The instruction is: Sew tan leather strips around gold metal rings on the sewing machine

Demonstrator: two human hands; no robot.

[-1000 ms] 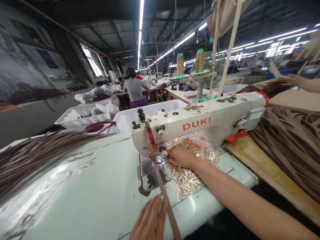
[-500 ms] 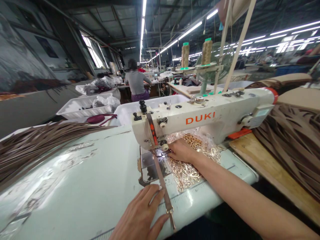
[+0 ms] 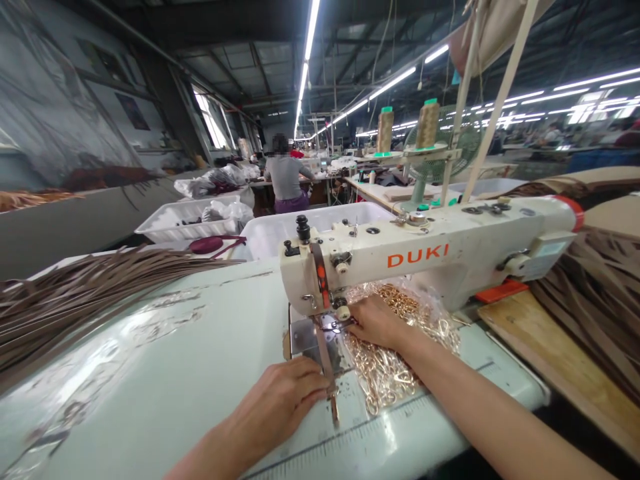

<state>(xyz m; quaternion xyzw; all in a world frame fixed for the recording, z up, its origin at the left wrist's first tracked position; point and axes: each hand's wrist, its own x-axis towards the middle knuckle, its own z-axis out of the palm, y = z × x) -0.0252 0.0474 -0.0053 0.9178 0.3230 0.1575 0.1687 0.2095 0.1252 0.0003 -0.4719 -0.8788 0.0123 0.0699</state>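
A white DUKI sewing machine (image 3: pixel 425 253) stands on a pale green table (image 3: pixel 190 373). A narrow brown strap (image 3: pixel 326 360) with a gold clasp at its near end runs under the machine's needle. My left hand (image 3: pixel 280 403) lies on the table with its fingers against the strap's left side. Beside the needle, my right hand (image 3: pixel 375 321) rests fingertips at the presser foot, over a clear bag of gold metal clasps (image 3: pixel 400 347).
Bundles of brown straps lie at the left (image 3: pixel 75 300) and on a wooden board at the right (image 3: pixel 595 300). White bins (image 3: pixel 190 220) stand behind the table. Two thread cones (image 3: pixel 427 123) rise above the machine. A person (image 3: pixel 286 179) sits at a far workstation.
The strap has fed forward under the needle, so its clasp end lies closer to the machine. My left hand has followed it forward along the table. My right hand stays by the needle.
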